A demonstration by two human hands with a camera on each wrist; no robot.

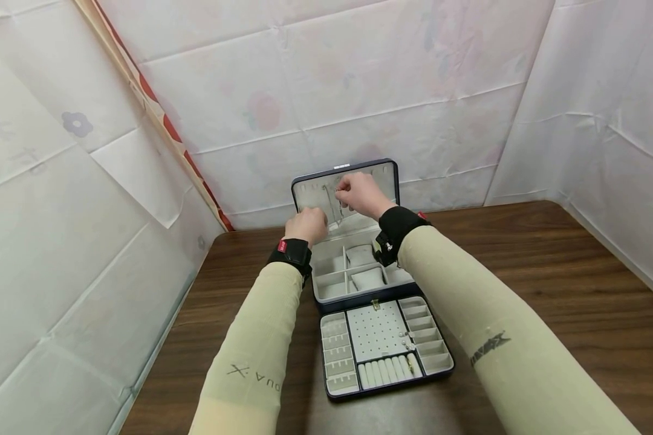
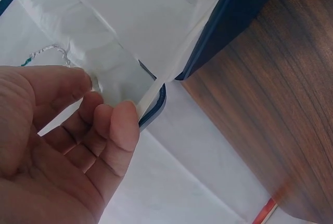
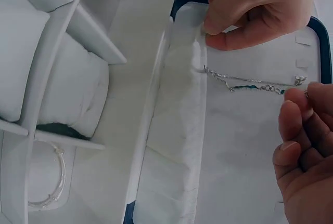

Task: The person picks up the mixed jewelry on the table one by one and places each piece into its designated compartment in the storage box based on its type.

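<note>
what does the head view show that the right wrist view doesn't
Only the head view shows the removable tray on the wooden table in front of the jewellery box. Only the right wrist view shows the bangle in a box compartment and the lid's fabric pocket. Both show the chain hanging in the lid, the right hand at its top and the left hand at the pocket.

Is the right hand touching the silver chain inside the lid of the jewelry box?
Touching. The right wrist view shows the right hand pinching one end of the silver chain against the lid.
</note>
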